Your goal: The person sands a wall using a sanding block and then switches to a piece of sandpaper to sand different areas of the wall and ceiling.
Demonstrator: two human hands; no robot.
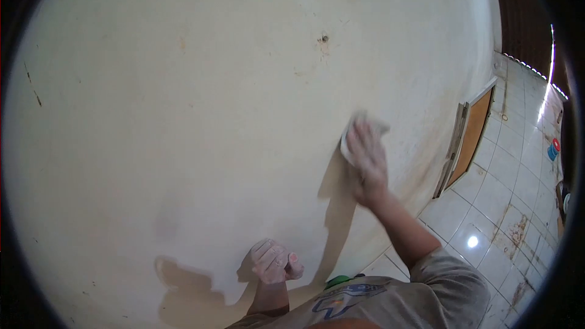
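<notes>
Off-white wall (213,116) fills most of the view, tiled floor (499,176) at right. Blurred, the right hand (367,157) lies nearly flat over a pale sheet (346,146) against the wall; the left hand (274,261) is loosely curled near the wall, lower down.

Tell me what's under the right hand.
A pale piece of material shows past the fingers of the right hand, against the wall. Its middle and the wall behind it are covered; blur hides what it is.
</notes>
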